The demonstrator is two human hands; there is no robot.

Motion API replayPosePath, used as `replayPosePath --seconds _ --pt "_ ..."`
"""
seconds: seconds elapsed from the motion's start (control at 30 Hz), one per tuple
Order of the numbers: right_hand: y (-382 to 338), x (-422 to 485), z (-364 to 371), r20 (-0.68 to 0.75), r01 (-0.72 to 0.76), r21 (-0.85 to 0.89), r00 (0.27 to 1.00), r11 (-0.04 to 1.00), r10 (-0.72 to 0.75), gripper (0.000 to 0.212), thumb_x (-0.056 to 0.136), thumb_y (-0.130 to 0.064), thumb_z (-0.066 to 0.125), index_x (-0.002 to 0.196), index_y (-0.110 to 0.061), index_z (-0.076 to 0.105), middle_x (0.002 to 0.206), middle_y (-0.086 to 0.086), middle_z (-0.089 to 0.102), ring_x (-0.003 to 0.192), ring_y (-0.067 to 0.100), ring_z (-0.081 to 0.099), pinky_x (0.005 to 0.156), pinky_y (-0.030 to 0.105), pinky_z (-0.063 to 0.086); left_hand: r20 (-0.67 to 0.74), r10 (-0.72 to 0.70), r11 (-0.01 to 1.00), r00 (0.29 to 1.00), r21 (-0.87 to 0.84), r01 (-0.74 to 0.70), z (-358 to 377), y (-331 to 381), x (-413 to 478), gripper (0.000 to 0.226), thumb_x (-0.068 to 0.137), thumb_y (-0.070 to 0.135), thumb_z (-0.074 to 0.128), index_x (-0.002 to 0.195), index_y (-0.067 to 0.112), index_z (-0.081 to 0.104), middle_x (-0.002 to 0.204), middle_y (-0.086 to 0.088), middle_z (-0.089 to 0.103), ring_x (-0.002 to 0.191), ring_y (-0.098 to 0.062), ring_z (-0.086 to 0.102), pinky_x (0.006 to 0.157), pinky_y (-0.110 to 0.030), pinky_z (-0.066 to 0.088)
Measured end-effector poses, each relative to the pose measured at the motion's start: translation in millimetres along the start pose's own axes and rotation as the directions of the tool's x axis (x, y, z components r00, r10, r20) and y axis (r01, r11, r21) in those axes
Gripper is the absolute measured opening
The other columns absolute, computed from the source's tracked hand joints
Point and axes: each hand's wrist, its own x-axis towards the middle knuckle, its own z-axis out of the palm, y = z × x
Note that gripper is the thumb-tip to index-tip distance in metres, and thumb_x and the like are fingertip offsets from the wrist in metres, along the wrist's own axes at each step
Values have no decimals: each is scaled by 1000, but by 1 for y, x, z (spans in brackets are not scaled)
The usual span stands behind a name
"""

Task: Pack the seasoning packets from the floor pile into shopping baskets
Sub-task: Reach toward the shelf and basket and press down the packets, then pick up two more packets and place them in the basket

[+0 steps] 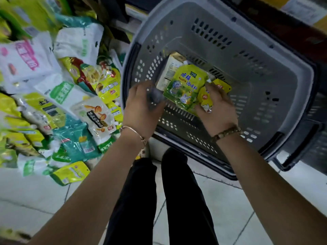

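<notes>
Two hands work inside the grey shopping basket: right hand fingers grip yellow chicken-seasoning packets for stacking, left hand fingers blurred, grip unclear, floor pile beyond them.

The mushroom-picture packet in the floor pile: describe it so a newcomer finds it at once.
Start at the grey plastic shopping basket and look left to the floor pile of packets. At the pile's near right edge, just left of the left hand, lies the pale cream mushroom packet. Only it shows orange-brown mushrooms; its neighbours are yellow-green, teal or white.
</notes>
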Motion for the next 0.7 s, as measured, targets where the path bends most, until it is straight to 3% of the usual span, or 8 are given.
replayPosePath --seconds 0.07,0.2,0.33,0.47,0.7 --pt "-22 -10 2 9 55 13 998 998 -55 62 83 -24 67 139 -17 43 144 8 43 131 27 41 105 42 38 -13 9 1000 1000 2 -9 -22 -14 -14 50 80 12 69 125 2 51 129 -18 48 121 -30 44 97 -23 32" --pt "-69 -33 24 5 187 19 982 982 -187 58 80 -26 66 134 -11 50 135 11 52 124 30 49 99 42 43 -68 -62 998 996 -17 61 -59 -48 -41 57 82 15 68 134 5 44 139 -17 42 132 -29 36 101 -19 24" --pt "-116 -61 60 12 287 31 958 957 -287 58 74 -29 61 128 -6 56 126 17 58 115 33 56 94 35 42 -129 -140 988 982 -79 130 -90 -92 -68 57 82 11 67 133 2 44 136 -19 43 130 -33 38 107 -35 31" --pt "-152 -87 106 78 401 63 911 914 -405 54 75 -22 64 125 -4 57 123 16 60 109 33 59 91 42 48 -187 -237 969 953 -120 217 -105 -146 -93 54 82 11 67 132 4 46 135 -17 45 128 -29 40 98 -14 25" --pt "-169 -83 190 336 316 5 893 949 -299 51 84 -17 65 133 -12 51 135 6 52 123 23 49 99 29 37 -190 -435 895 880 -196 400 -95 -232 -117 55 82 11 67 133 7 45 137 -14 42 129 -25 38 98 -17 25"
